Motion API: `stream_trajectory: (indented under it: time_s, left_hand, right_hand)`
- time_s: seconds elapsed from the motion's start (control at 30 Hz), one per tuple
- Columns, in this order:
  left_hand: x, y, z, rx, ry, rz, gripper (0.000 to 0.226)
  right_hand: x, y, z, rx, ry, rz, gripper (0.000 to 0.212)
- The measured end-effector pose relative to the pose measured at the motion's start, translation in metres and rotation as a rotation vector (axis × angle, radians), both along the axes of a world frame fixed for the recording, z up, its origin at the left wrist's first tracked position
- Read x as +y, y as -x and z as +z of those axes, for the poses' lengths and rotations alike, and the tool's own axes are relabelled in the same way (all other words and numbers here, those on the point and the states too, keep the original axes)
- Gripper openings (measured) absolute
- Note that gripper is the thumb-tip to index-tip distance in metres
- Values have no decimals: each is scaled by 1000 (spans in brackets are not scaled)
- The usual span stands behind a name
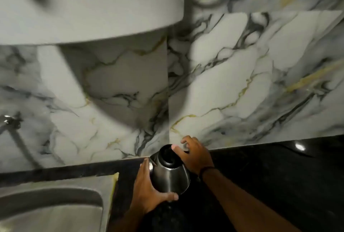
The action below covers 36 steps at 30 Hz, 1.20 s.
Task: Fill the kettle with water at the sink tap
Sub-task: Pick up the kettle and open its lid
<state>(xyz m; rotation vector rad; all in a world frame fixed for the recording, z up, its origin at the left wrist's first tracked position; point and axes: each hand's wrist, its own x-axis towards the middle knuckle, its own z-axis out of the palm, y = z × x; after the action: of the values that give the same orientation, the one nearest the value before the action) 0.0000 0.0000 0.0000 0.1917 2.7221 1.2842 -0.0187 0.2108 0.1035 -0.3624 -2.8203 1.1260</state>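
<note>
A steel kettle (170,174) with a black top stands on the dark counter (270,176), close to the marble wall. My left hand (147,190) wraps around its lower left side, thumb across the front. My right hand (195,155) rests on the kettle's top right, thumb on the black lid rim, fingers curled behind where the handle is hidden. The steel sink (50,211) lies at the lower left. Part of a metal tap (9,122) shows at the far left edge.
A marble-patterned tiled wall (232,82) rises behind the counter. A white cabinet (83,4) hangs overhead at the upper left. A dark counter strip (74,170) runs behind the sink.
</note>
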Motion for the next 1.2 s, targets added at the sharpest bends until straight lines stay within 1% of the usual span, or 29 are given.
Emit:
stream_trajectory:
  time_s: [0.07, 0.1, 0.2, 0.27, 0.37, 0.5, 0.6, 0.73, 0.8, 0.9, 1.0, 1.07, 1.13, 1.2]
  left_hand:
    - [4, 10, -12, 39, -83, -20, 186]
    - [5, 13, -18, 27, -103, -13, 180]
    - [10, 15, -33, -4, -200, 15, 164]
    - [15, 14, -37, -9, -225, 50, 157]
    - [17, 13, -43, -16, -233, 83, 145]
    - [19, 14, -44, 11, -190, 96, 141]
    - [19, 14, -40, 33, -180, 100, 144]
    - [10, 10, -26, 103, -204, 84, 149]
    - [1, 5, -11, 127, -267, 54, 154]
    - [-16, -6, 21, 171, -345, 25, 156]
    - [-37, -28, 46, 239, -364, -5, 144]
    - [-59, -46, 69, 272, -421, 16, 144]
    - [-84, -67, 83, 305, -461, 36, 145]
    - [-115, -84, 90, 339, -439, 122, 146]
  right_hand:
    - [-3, 7, -2, -26, -84, 33, 57]
    - [-4, 8, -3, -33, -133, 47, 65]
    - [-6, 7, 1, -77, -203, 40, 86]
    - [-4, 9, 1, -131, -231, 68, 94]
    - [0, 15, -6, -153, -226, 74, 90]
    - [2, 17, -9, -144, -212, 61, 81]
    - [2, 14, -6, -118, -171, 62, 72]
    - [-1, 6, 10, -85, -118, 40, 68]
    - [-6, 0, 28, -76, -73, 47, 67]
    - [-19, -11, 62, -87, 0, 96, 67]
    - [-38, -25, 96, -93, 113, 166, 70]
    - [-57, -36, 113, -100, 206, 236, 65]
    - [-78, -46, 126, -122, 304, 304, 66]
    - [-103, -52, 134, -155, 431, 354, 63]
